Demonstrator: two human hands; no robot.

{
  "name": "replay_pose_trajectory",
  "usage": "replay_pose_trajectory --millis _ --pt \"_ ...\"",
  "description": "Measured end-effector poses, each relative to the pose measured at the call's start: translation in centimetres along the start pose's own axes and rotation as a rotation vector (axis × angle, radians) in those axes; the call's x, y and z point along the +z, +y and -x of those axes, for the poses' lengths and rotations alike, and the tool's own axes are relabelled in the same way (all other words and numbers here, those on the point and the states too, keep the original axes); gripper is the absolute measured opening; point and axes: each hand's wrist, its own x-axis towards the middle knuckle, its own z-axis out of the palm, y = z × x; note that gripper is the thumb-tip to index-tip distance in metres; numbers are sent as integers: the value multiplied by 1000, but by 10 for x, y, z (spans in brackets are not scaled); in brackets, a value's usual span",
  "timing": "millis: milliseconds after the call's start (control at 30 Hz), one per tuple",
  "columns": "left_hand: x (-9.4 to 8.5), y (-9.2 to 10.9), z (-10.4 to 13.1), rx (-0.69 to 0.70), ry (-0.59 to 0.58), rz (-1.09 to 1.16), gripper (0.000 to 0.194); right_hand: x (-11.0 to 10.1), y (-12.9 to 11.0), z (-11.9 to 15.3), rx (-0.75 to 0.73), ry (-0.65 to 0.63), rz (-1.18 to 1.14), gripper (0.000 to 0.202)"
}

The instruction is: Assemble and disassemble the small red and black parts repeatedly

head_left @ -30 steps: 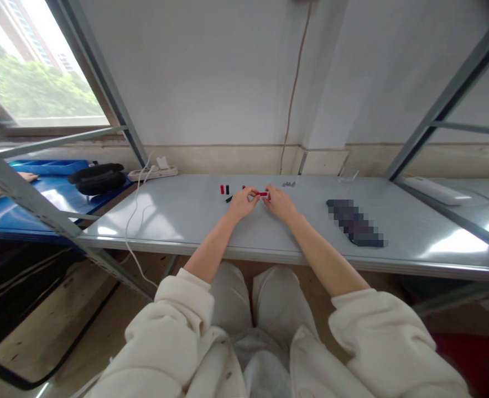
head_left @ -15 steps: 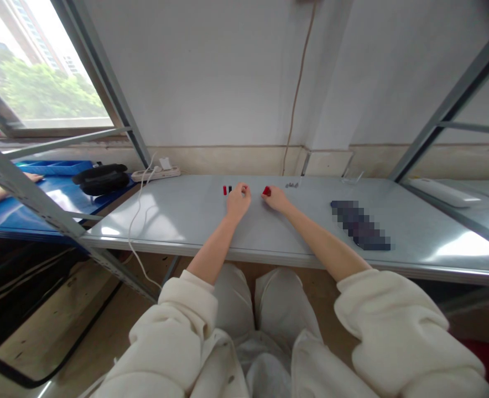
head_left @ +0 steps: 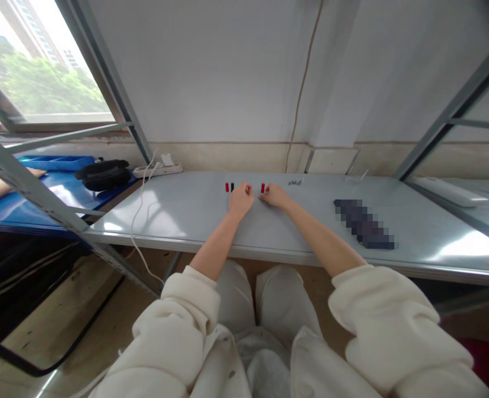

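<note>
My left hand (head_left: 242,199) is over the grey table (head_left: 194,213), its fingers closed round a small red piece (head_left: 248,189) that barely shows. Just left of that hand a red cylinder (head_left: 227,187) and a black cylinder (head_left: 232,187) stand side by side. Another red cylinder (head_left: 263,188) stands upright between my hands, right beside the fingers of my right hand (head_left: 274,196). Those fingers are apart, with nothing visible between them. Several small grey metal pieces (head_left: 295,182) lie beyond my right hand.
A pixelated dark object (head_left: 364,224) lies at the right. A power strip (head_left: 158,169) with a white cable sits at the left rear. Metal posts frame the table. On a blue table (head_left: 62,190) at the far left are a black case (head_left: 103,176) and another person's arm.
The red cylinder that was in my right hand now stands on the table, and that hand's fingers have parted. My left hand stays closed near the same place. The view has shifted slightly.
</note>
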Motion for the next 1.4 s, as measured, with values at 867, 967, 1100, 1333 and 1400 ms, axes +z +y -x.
replay_pose_trajectory --millis 867,967,1100,1333,1400 --pt "0 -6 -4 68 -6 -59 28 -12 18 57 3 238 59 31" --pt "1 -6 -4 74 -5 -54 28 -12 18 57 4 232 62 31" --pt "-1 -5 -3 73 -7 -39 28 -13 18 57 -2 231 64 30" --pt "-2 -3 -3 54 1 -40 27 -12 18 57 8 241 51 30" --pt "-2 -4 -3 41 16 -36 27 -11 19 56 -10 255 33 29"
